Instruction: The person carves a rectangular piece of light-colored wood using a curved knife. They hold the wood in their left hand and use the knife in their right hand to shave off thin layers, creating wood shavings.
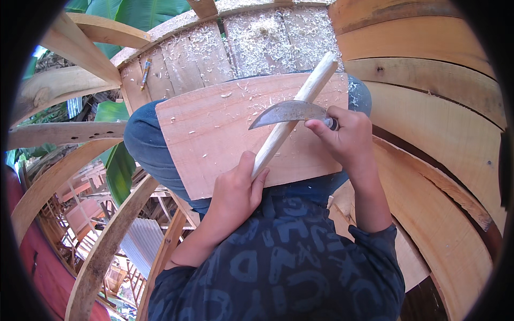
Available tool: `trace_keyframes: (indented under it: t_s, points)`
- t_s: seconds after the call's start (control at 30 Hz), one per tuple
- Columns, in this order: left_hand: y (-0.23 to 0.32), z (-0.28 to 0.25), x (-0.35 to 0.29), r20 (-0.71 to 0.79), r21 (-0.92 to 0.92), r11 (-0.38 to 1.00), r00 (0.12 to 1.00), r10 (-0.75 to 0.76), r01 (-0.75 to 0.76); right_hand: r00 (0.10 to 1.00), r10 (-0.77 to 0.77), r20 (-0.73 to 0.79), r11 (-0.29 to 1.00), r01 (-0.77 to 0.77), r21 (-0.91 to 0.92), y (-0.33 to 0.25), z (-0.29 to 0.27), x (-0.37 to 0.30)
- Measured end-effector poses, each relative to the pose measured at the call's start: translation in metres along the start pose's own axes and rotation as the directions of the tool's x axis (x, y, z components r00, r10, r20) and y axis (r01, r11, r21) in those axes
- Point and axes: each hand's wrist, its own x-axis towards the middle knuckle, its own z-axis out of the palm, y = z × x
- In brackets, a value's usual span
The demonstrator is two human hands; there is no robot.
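A pale, whittled wooden stick [305, 99] slants across a flat wooden board [214, 139] that lies on my lap. My left hand [235, 187] is closed around the stick's near end. In my right hand [345, 136] is the handle of a curved knife [289, 113], its thumb pressed near the base of the blade. The broad grey blade crosses over the middle of the stick, its tip toward the left. Whether the edge touches the wood I cannot tell. The stick's far end reaches past the board's far edge.
Wood shavings [262, 43] cover the planks beyond my knees. A small marker-like tube [145, 74] lies at the far left. Curved wooden ribs [110, 241] stand on the left with gaps between them; a plank wall [428, 101] rises on the right.
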Motion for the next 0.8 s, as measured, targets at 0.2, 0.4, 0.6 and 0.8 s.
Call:
trace_keyframes:
  t_s: [0.2,0.4,0.6,0.8]
  points:
    - [0.004,-0.001,0.000,-0.002,-0.004,1.000,1.000,-0.001,0.001,0.982,0.165,-0.090,0.986,-0.162,0.038,0.038,-0.013,0.023]
    - [0.003,0.000,-0.002,-0.019,0.012,1.000,1.000,-0.025,0.025,0.958,0.278,-0.075,0.955,-0.266,0.133,0.030,-0.009,0.023]
    - [0.005,0.000,0.002,-0.016,0.025,1.000,1.000,0.003,-0.003,0.991,-0.009,-0.132,0.998,0.017,0.058,0.012,0.008,0.011]
    - [0.004,-0.001,-0.001,0.015,0.023,1.000,1.000,0.005,-0.006,0.892,0.384,-0.237,0.914,-0.330,0.237,0.064,-0.023,0.028]
